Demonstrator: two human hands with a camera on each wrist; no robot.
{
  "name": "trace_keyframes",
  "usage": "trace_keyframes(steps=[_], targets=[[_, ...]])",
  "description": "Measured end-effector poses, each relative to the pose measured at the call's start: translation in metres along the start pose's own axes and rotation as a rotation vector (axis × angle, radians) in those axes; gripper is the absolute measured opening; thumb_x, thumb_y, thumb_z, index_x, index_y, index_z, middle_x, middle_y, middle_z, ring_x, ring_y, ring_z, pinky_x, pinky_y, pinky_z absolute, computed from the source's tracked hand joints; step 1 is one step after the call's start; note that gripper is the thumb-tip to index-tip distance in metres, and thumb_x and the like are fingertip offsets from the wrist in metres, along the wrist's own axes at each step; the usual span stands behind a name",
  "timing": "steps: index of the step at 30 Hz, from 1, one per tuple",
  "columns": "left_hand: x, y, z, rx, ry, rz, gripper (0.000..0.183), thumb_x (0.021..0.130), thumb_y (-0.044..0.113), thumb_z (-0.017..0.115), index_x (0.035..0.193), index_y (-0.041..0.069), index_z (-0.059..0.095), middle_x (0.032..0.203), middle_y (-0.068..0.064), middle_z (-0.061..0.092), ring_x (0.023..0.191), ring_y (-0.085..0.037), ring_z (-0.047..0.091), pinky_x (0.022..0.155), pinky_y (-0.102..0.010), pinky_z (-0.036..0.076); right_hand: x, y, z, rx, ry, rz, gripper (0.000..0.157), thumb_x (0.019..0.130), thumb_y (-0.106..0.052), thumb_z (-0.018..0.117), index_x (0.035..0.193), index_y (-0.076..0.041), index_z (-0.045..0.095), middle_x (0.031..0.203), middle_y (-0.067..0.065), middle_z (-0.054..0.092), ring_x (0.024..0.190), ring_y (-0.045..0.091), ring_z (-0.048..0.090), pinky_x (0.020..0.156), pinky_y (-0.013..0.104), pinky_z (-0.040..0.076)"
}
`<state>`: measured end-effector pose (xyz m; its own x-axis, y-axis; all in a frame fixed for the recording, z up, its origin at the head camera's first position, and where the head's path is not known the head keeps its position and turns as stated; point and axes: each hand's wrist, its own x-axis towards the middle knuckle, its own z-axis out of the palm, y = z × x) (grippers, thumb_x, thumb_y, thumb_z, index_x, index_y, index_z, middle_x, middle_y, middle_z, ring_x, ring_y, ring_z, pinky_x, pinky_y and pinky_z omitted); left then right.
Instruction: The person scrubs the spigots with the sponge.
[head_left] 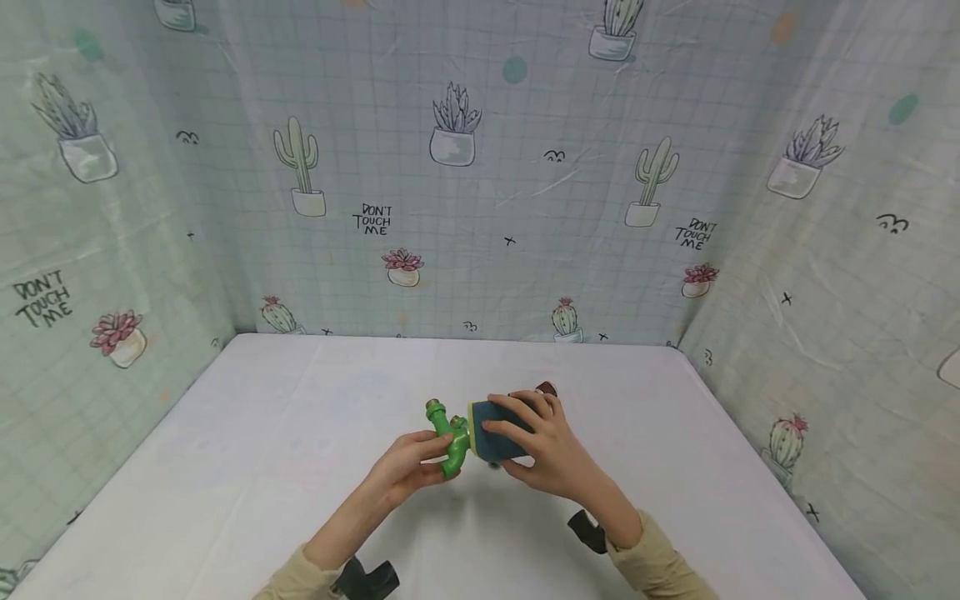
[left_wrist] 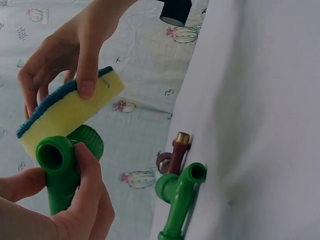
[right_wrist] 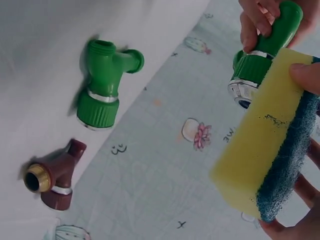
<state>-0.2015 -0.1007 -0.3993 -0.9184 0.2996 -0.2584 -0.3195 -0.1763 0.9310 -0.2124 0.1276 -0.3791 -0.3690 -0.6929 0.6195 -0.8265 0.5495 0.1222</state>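
Observation:
My left hand (head_left: 411,465) grips a green plastic tap (head_left: 459,448) with a ribbed collar and a silver ring, thumb and fingers on its body. In my right hand (head_left: 553,446) is a sponge (right_wrist: 260,127), yellow with a dark blue scouring side, held by thumb and spread fingers. Its yellow face is right at the tap's collar end, overlapping it in the right wrist view. Below the hands, a second green tap (right_wrist: 102,82) lies on the table, mostly hidden by the sponge in the head view. Beside it lies a brown tap (right_wrist: 57,175) with a brass-coloured end.
The white table (head_left: 300,400) is enclosed by hanging cloth (head_left: 510,192) printed with cacti at the back and both sides. Black wrist devices (head_left: 587,532) sit on both forearms, next to beige sleeves (head_left: 660,558).

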Motion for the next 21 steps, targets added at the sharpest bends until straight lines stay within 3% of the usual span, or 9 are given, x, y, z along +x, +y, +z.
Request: trace_keyframes(steps=[8, 13, 17, 21], targets=[[-0.002, 0.004, -0.005, -0.153, 0.007, -0.005, 0.044, 0.091, 0.013, 0.049, 0.123, -0.014, 0.035, 0.094, -0.008, 0.057, 0.084, -0.012, 0.062, 0.080, -0.027, 0.053, -0.018, 0.000, 0.014, -0.013, -0.035, -0.045, 0.055, 0.055, -0.024, 0.082, 0.104, -0.028, 0.057, 0.126, 0.003, 0.046, 0.111, 0.022, 0.037, 0.083, 0.045, 0.031], [-0.002, 0.007, -0.007, -0.114, -0.005, 0.024, 0.048, 0.092, 0.015, 0.048, 0.126, -0.015, 0.032, 0.099, -0.007, 0.056, 0.087, -0.011, 0.061, 0.083, -0.027, 0.052, -0.025, 0.003, 0.015, -0.040, -0.020, -0.045, 0.057, 0.053, -0.024, 0.082, 0.103, -0.028, 0.056, 0.125, 0.003, 0.046, 0.110, 0.022, 0.037, 0.082, 0.045, 0.031], [0.000, 0.007, -0.005, -0.052, -0.030, 0.028, 0.049, 0.092, 0.016, 0.048, 0.127, -0.015, 0.033, 0.102, -0.008, 0.056, 0.090, -0.011, 0.060, 0.086, -0.031, 0.051, -0.017, 0.001, 0.011, -0.020, 0.071, -0.062, 0.058, 0.055, -0.025, 0.082, 0.107, -0.026, 0.056, 0.128, 0.006, 0.045, 0.113, 0.025, 0.037, 0.084, 0.045, 0.031], [-0.001, 0.006, -0.002, -0.046, -0.031, 0.032, 0.051, 0.091, 0.016, 0.050, 0.126, -0.017, 0.034, 0.101, -0.008, 0.056, 0.089, -0.012, 0.061, 0.084, -0.031, 0.052, -0.008, -0.001, 0.011, -0.037, 0.101, -0.070, 0.056, 0.057, -0.025, 0.080, 0.108, -0.025, 0.057, 0.129, 0.007, 0.045, 0.114, 0.026, 0.037, 0.088, 0.045, 0.030]])
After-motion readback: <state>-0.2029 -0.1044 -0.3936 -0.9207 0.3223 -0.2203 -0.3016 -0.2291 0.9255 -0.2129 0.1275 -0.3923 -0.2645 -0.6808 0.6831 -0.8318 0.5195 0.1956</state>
